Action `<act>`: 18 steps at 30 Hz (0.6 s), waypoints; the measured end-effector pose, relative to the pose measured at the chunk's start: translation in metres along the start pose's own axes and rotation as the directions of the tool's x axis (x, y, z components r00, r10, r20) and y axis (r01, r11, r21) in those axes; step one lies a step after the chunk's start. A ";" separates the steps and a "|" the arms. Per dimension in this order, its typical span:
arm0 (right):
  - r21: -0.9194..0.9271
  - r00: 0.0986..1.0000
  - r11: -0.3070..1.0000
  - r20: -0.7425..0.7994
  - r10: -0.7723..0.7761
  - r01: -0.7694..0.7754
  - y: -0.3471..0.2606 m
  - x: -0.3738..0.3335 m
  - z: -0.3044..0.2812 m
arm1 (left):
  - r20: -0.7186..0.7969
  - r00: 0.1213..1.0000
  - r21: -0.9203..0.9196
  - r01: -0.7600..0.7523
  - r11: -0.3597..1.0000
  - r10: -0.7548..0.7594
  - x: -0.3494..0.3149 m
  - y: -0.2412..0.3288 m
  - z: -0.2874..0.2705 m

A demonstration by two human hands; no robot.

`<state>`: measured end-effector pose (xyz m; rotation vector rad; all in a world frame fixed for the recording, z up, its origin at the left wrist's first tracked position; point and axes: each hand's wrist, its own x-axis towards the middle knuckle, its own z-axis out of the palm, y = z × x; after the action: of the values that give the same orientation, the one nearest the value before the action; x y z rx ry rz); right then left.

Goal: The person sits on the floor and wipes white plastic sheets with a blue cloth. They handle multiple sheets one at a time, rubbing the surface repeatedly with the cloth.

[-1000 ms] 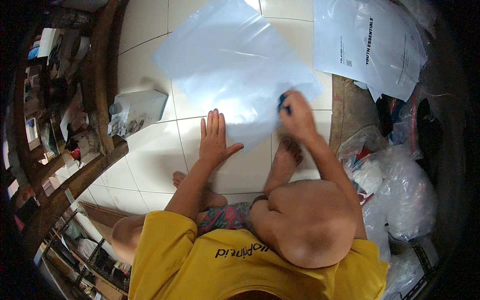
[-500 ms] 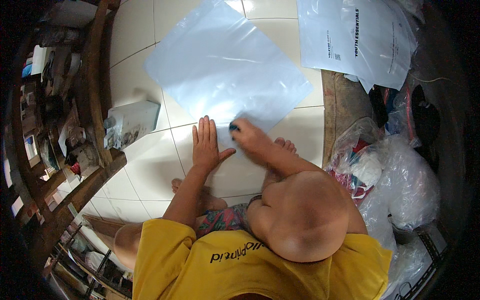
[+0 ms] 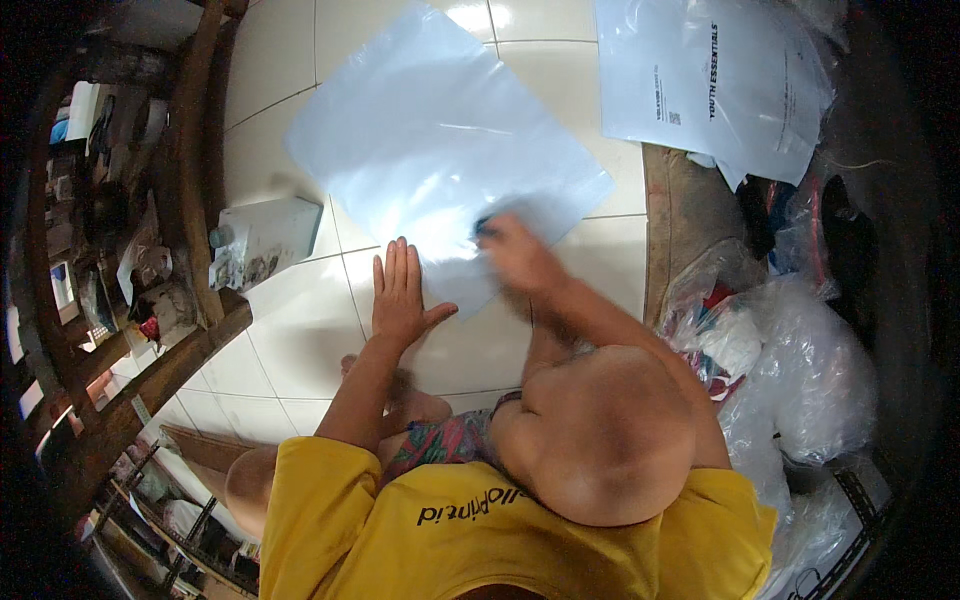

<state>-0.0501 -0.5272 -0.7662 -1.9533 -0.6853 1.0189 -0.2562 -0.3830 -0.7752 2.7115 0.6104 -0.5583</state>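
Note:
A plain whitish plastic sheet or bag point(image 3: 430, 130) lies flat on the tiles in front of me, turned so that one corner points toward me. My left hand point(image 3: 402, 300) rests palm down at its near left edge, fingers stretched out and thumb spread. Over the near part of the plastic, my right hand point(image 3: 522, 255) is closed round a small dark object point(image 3: 485, 227). Motion smears that hand, and most of the object is hidden in the fingers, so its kind does not show.
Printed white plastic bags point(image 3: 700, 80) lie at the far right, beside a brown board point(image 3: 672, 210). Clear plastic bags with stuff inside point(image 3: 820, 370) heap up on the right. To the left stand a whitish jerrycan point(image 3: 265, 240) and a wooden frame point(image 3: 195, 150).
My right hand has moved a little away from me and to the right with the small dark object. My left hand has slid slightly left, still flat. The plastic's right corner has shifted slightly left.

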 end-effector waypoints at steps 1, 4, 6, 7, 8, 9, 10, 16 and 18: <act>-0.201 0.929 0.910 0.149 -0.338 0.363 -0.002 -0.006 0.019 | -0.019 1.000 0.002 -0.007 1.000 0.007 -0.001 -0.002 0.001; -0.337 0.771 0.694 0.243 -0.589 0.636 0.011 -0.002 0.045 | -0.057 0.998 -0.033 -0.023 0.999 0.021 -0.006 -0.008 0.008; -0.196 0.967 0.947 0.026 -0.255 0.255 0.025 0.022 0.033 | -0.062 0.997 -0.022 -0.036 0.999 0.035 -0.003 -0.008 0.008; -0.066 0.991 0.997 -0.121 -0.056 0.049 0.003 0.032 0.001 | -0.066 0.998 -0.008 -0.024 1.000 0.023 -0.007 -0.009 0.008; -0.207 0.953 0.967 -0.231 -0.198 0.150 0.030 0.047 -0.029 | -0.009 1.000 -0.023 -0.009 1.000 0.008 -0.003 -0.003 0.000; -0.508 0.906 0.848 -0.273 -0.323 0.149 0.045 0.060 -0.059 | 0.053 0.999 -0.026 0.011 1.000 -0.010 0.000 0.003 -0.010; -0.563 0.808 0.793 -0.340 -0.480 0.234 0.050 0.067 -0.091 | 0.107 0.994 -0.027 0.035 0.999 -0.032 0.002 0.004 -0.017; -0.455 0.902 0.870 -0.269 -0.337 0.190 0.032 0.062 -0.080 | 0.021 1.000 0.001 0.010 1.000 -0.010 -0.002 -0.002 -0.003; -0.019 0.999 1.000 -0.026 -0.022 0.021 -0.005 0.032 -0.004 | -0.083 0.996 -0.009 -0.028 1.000 0.027 -0.003 -0.006 0.006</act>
<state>-0.0305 -0.5019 -0.7740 -1.9678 -0.7023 0.9758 -0.2635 -0.3807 -0.7800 2.7400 0.5939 -0.4364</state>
